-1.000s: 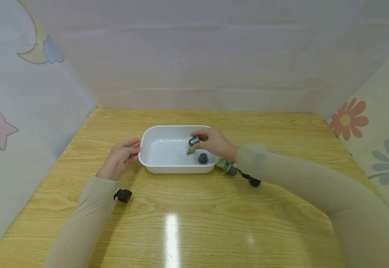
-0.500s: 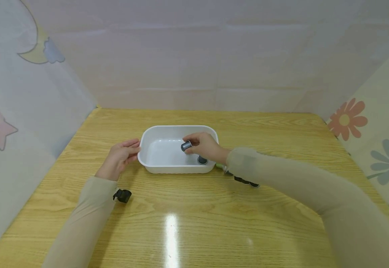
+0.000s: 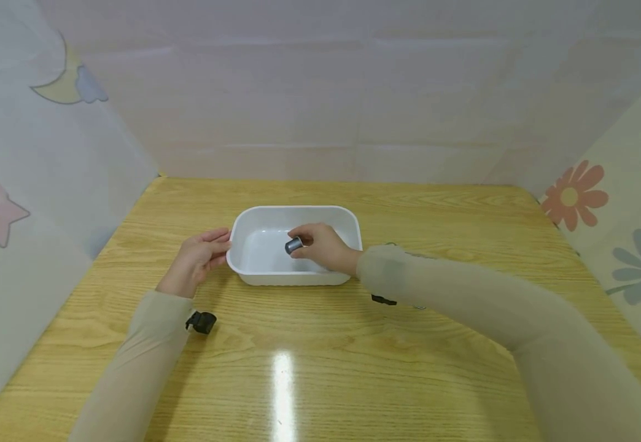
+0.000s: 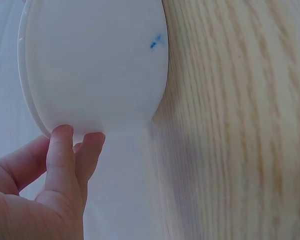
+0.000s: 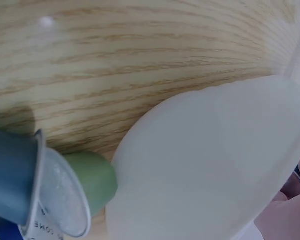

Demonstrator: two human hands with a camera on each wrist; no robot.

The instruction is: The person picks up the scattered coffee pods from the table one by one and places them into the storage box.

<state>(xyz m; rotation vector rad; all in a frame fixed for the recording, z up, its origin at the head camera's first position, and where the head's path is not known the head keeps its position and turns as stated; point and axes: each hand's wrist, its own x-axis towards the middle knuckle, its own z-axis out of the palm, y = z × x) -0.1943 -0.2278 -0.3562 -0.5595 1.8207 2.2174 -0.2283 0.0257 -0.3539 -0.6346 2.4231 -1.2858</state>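
Note:
A white plastic basin (image 3: 293, 279) stands on the wooden table. Inside it, my right hand (image 3: 326, 248) pinches a dark blue-grey coffee capsule (image 3: 293, 245), tilted, between thumb and fingers. In the right wrist view this hand (image 5: 285, 217) shows partly past the basin's rim. My left hand (image 3: 196, 258) touches the basin's left end. The left wrist view shows its straight fingers (image 4: 61, 160) against the outer wall, near the rim. Beside the basin's right end lie a green capsule (image 5: 92, 180) and a blue-grey capsule (image 5: 12, 175). My right hand and arm hide part of the basin's right side.
Wood-grain table (image 3: 232, 362) surrounds the basin. A pale wall covering (image 3: 320, 123) rises behind the table, with printed side panels left and right. Black wrist-camera mounts sit on both sleeves. Under the right forearm, a capsule rim (image 3: 420, 306) peeks out.
My right hand has carried the pinched capsule leftward and slightly lower in the basin. Capsules seen earlier in the basin are now hidden behind that hand. The left hand has stayed put.

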